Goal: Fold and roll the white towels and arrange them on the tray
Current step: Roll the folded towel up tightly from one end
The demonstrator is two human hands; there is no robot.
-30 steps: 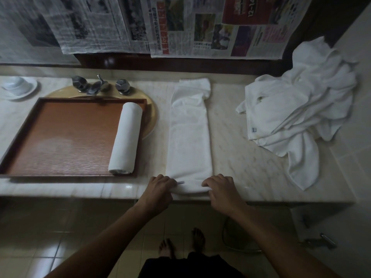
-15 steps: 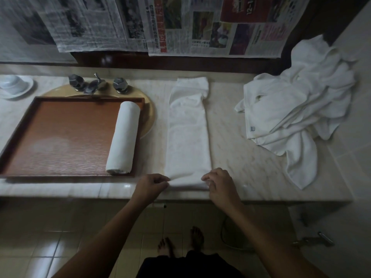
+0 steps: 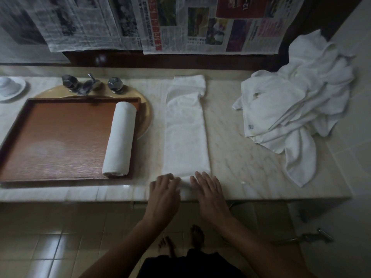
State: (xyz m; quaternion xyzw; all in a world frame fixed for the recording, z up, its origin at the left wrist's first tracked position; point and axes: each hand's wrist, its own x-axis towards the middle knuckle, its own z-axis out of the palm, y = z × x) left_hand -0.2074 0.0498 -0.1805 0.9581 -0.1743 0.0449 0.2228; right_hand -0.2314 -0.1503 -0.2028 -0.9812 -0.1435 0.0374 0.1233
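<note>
Your right hand (image 3: pixel 208 192) lies flat on the near end of the folded towel (image 3: pixel 185 133), with the fingers straight and a little spread. Your left hand (image 3: pixel 165 190) lies beside it on the same end, also stretched out and gripping nothing (it is blurred, so its exact finger position is not clear).

Between the two hands the edge of the towel seems already turned up a little, so I judge that the rolling step is only beginning. The next move asks you to push both palms forward together with equal pressure, so that the roll stays tight and its two ends stay level.

The towel is a long narrow strip. It runs from the front edge of the desk (image 3: pixel 241 157) toward the back wall, between the tray (image 3: pixel 60 137) and the pile of loose towels (image 3: pixel 291 101). Its middle is smooth, but the far end is rumpled and one corner is folded over, so it may need flattening before the roll arrives there.

One rolled towel (image 3: pixel 119 137) already lies in the tray, along its right side. The tray itself sits over the sink (image 3: pixel 146 115).
</note>
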